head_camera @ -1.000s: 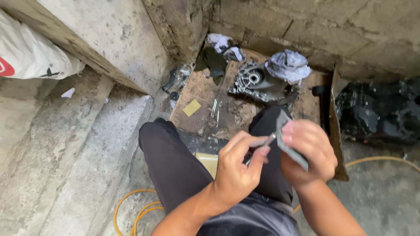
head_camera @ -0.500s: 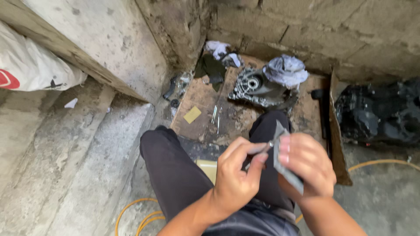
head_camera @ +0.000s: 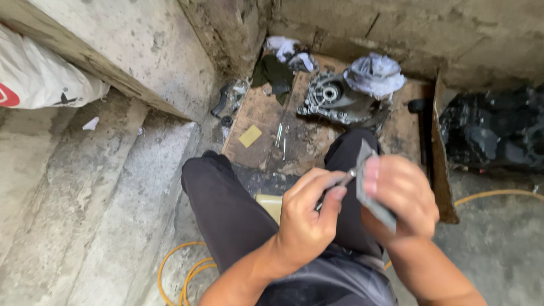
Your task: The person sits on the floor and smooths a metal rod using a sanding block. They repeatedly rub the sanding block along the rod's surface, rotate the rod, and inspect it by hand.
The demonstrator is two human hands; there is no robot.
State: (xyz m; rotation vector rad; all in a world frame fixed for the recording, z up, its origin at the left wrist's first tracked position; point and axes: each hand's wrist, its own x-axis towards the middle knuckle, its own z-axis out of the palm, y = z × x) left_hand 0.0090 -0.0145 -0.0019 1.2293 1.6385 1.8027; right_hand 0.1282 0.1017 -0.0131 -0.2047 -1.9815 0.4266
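My left hand pinches a thin grey metal tool whose tip touches a flat grey metal piece. That piece is gripped edge-on in my right hand. Both hands hover over my lap, above my black trousers. On the flattened cardboard ahead of my knees lies a grey metal engine cover with a crumpled pale rag on it.
Concrete steps run along the left, with a white sack at the top. A black engine block sits at the right. Yellow hose loops below my leg. Small bolts and a yellow square pad lie on the cardboard.
The view has tilted down and shifted slightly. My hands stay together, the left hand working the thin tool against the metal piece, which has turned a little in my right hand.
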